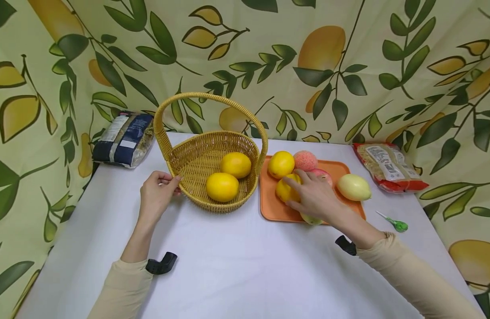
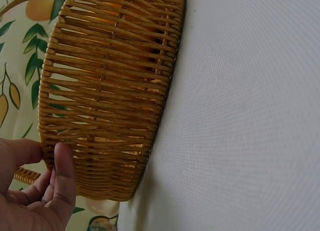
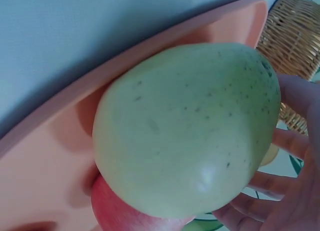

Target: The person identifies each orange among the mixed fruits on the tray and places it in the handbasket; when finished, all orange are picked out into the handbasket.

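A woven wicker basket point(image 1: 197, 164) with a tall arched handle holds two oval yellow fruits point(image 1: 222, 187). At its left rim my left hand point(image 1: 158, 192) pinches the edge between thumb and fingers; the left wrist view shows the thumb and fingertips point(image 2: 64, 158) on the weave. Over the orange tray point(image 1: 273, 212) my right hand point(image 1: 314, 195) reaches, fingers and thumb around a yellow fruit point(image 1: 285, 190). Beneath this hand lies a pale green speckled fruit point(image 3: 185, 126), large in the right wrist view and hiding the fingertips there. A red fruit point(image 3: 127, 206) sits beside it.
Also on the tray are another yellow fruit point(image 1: 281, 164), a rough pink ball-shaped fruit point(image 1: 305, 160) and a pale yellow fruit point(image 1: 354, 187) at the right edge. A green-wrapped lollipop point(image 1: 398, 225) lies right of it. Packaged bags stand back left point(image 1: 123, 139) and back right point(image 1: 388, 166).
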`<action>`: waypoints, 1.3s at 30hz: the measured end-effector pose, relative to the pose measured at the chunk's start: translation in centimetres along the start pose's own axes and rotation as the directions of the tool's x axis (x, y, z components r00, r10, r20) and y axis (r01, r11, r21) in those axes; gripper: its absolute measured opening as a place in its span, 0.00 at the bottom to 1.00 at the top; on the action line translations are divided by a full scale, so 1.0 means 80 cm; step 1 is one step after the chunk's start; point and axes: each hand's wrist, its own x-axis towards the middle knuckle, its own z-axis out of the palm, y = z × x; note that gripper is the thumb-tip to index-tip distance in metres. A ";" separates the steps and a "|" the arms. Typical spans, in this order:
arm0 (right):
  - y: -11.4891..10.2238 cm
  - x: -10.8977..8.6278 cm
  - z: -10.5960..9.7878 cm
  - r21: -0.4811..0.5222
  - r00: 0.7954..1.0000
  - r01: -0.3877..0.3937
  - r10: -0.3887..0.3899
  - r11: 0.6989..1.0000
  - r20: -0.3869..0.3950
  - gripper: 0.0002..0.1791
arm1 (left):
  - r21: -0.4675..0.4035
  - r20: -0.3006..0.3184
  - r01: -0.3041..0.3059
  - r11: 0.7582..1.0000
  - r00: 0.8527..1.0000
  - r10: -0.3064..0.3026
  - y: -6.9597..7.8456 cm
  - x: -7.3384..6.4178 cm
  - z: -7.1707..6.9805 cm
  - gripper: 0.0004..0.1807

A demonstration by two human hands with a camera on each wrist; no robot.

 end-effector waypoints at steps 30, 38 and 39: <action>0.001 0.006 0.004 0.007 0.996 0.057 -0.056 0.998 -0.072 0.34 | 0.037 -0.001 -0.009 0.999 1.000 0.009 -0.003 0.000 0.000 0.18; -0.003 0.002 -0.018 0.063 0.996 0.030 -0.024 0.998 -0.091 0.35 | 0.017 0.005 0.001 1.000 1.000 -0.001 0.000 -0.001 0.000 0.18; -0.004 0.001 -0.022 0.068 0.994 0.030 -0.022 0.997 -0.106 0.36 | 0.015 0.005 0.002 1.000 1.000 -0.003 0.001 0.000 0.000 0.18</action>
